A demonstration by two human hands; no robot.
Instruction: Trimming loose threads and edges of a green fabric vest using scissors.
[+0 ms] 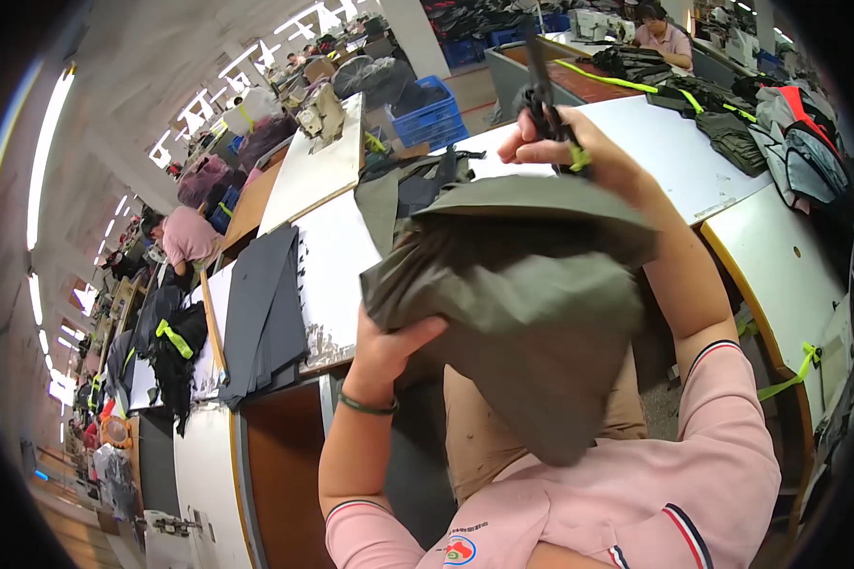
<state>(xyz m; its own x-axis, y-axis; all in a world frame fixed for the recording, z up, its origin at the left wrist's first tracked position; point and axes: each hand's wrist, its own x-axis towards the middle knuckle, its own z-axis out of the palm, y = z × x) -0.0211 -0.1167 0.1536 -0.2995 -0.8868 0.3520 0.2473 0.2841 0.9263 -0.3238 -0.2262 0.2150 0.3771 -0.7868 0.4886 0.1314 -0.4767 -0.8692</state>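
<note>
An olive-green fabric piece point(541, 313), folded and bunched at the top, hangs in front of my chest. My left hand point(394, 346) is closed on its left edge, the thumb lying over the cloth and the fingers hidden behind it. Above the fabric, at the far side, my right hand point(584, 142) grips black scissors point(538, 90) with the blades pointing up and away. A yellow-green strip point(577, 158) shows at the scissors' handle. The scissors are blurred, and whether their blades are apart cannot be made out.
Dark grey fabric panels point(261, 308) and olive pieces point(380, 204) lie on the white table point(327, 270) to the left. Beyond stands a blue crate point(427, 114); a sewing machine point(323, 116) is further left. Garments point(797, 142) are heaped at right. Two people work nearby.
</note>
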